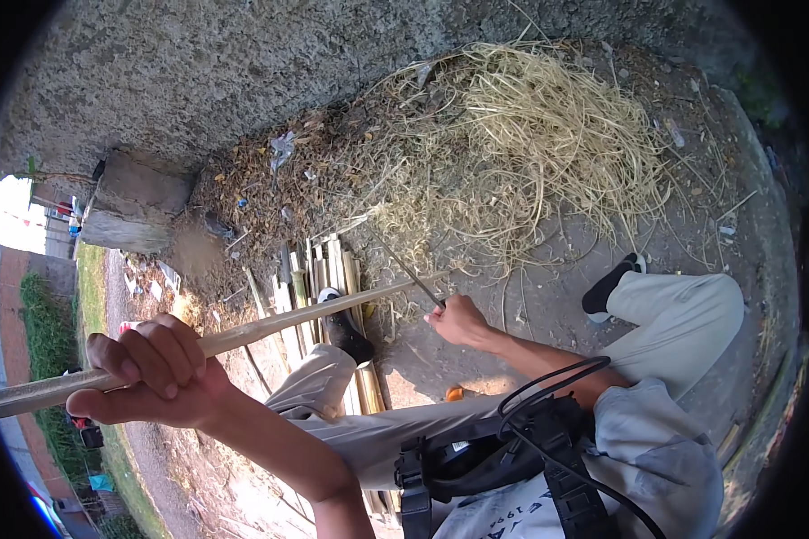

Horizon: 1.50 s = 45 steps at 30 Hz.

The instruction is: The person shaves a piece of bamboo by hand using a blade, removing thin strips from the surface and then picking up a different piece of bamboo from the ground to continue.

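A long, pale split bamboo strip [288, 320] slants across the view, from the lower left up to the middle. My left hand [157, 370] is wrapped round it close to its thick end. The knife [412, 275] has a narrow dark blade and sits in my closed right hand [461, 323], its handle mostly covered by the fingers. The blade crosses the strip near the thin far end; whether it touches cannot be told. Beneath the strip, several split bamboo pieces [340, 260] lie on the ground beside my dark shoe [346, 334].
A heap of thin bamboo shavings [557, 135] lies at the upper right, below a rough wall [270, 72]. Dry leaves and litter [283, 148] cover the ground by a concrete block [139, 202]. A small orange thing [455, 393] lies between my legs. A black cable [548, 373] loops by my right arm.
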Tool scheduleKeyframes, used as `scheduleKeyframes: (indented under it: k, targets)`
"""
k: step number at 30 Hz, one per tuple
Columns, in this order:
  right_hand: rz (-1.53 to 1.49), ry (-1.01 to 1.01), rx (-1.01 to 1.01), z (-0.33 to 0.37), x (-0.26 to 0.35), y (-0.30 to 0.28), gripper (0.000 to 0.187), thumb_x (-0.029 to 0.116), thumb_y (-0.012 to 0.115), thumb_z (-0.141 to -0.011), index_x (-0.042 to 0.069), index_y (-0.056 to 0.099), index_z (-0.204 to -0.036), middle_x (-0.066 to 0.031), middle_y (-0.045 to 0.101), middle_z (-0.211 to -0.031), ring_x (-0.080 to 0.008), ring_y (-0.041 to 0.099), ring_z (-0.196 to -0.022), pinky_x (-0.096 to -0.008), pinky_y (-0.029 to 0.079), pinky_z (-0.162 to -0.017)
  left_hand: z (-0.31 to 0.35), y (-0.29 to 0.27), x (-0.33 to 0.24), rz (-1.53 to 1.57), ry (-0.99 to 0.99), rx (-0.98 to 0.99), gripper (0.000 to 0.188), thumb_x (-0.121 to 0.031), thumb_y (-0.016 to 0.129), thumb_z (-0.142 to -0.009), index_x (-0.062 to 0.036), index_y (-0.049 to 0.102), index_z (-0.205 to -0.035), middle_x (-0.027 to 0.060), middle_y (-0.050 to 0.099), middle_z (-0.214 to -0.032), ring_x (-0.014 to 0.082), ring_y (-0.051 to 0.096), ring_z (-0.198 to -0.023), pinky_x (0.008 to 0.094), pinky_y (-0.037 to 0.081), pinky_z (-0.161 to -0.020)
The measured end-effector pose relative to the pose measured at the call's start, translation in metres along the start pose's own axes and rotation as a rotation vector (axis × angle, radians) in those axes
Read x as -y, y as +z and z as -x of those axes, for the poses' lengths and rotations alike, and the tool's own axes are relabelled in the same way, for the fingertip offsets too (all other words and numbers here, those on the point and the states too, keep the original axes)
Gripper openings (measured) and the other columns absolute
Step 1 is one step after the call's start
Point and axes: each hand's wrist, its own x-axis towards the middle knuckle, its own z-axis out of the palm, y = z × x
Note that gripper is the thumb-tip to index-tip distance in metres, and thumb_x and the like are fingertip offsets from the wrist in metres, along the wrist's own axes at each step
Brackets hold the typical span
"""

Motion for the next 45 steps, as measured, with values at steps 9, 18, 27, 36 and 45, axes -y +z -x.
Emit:
scheduleKeyframes:
  k: [9,18,27,36,45]
  targets:
    - [0.230,-0.078,-0.050,-0.022,-0.053,0.005,0.030,0.025,0.069,-0.077,-0.002,0.063,-0.066,-0.0180,0.065,-0.068,-0.0291,0.066,-0.064,-0.0374,0.050,-0.063,0.002,-0.001,0.000,0.018,0.035,0.051,0.054,-0.061,0.041,-0.089,-0.0091,0.048,-0.074,-0.0012,0.039,-0.041,0.0063,0.031,-0.028,0.0201,0.027,-0.026]
    - [0.024,-0.016,-0.042,-0.019,-0.043,0.026,0.024,0.024,0.070,-0.076,0.000,0.066,-0.074,-0.0142,0.065,-0.065,-0.0281,0.065,-0.063,-0.0366,0.050,-0.060,-0.002,0.005,-0.002,0.028,0.027,0.087,0.055,-0.062,0.041,-0.088,-0.0092,0.048,-0.074,-0.0007,0.040,-0.041,0.0067,0.032,-0.028,0.0213,0.028,-0.025]
    - [-0.059,-0.346,-0.089,0.004,0.009,0.020,0.029,0.024,0.069,-0.078,-0.004,0.063,-0.072,-0.0185,0.066,-0.072,-0.0301,0.066,-0.069,-0.0391,0.051,-0.063,-0.004,-0.004,-0.005,-0.001,0.004,0.083,0.056,-0.063,0.041,-0.088,-0.0097,0.048,-0.073,-0.0018,0.041,-0.041,0.0063,0.034,-0.028,0.0211,0.029,-0.025]
    - [-0.012,-0.215,-0.110,-0.001,-0.010,0.028,0.027,0.023,0.070,-0.078,-0.002,0.064,-0.071,-0.0175,0.061,-0.058,-0.0274,0.065,-0.058,-0.0355,0.049,-0.057,0.006,-0.005,-0.004,-0.011,0.005,0.017,0.052,-0.059,0.048,-0.087,-0.0097,0.050,-0.070,-0.0025,0.039,-0.040,0.0050,0.033,-0.029,0.0194,0.030,-0.027]
    - [0.216,-0.052,-0.051,-0.051,-0.085,0.025,0.022,0.020,0.069,-0.076,-0.002,0.065,-0.076,-0.0200,0.067,-0.078,-0.0349,0.066,-0.073,-0.0405,0.052,-0.067,-0.002,-0.026,0.001,0.086,0.035,0.134,0.053,-0.060,0.048,-0.087,-0.0086,0.050,-0.073,-0.0008,0.041,-0.041,0.0063,0.034,-0.029,0.0206,0.033,-0.027]
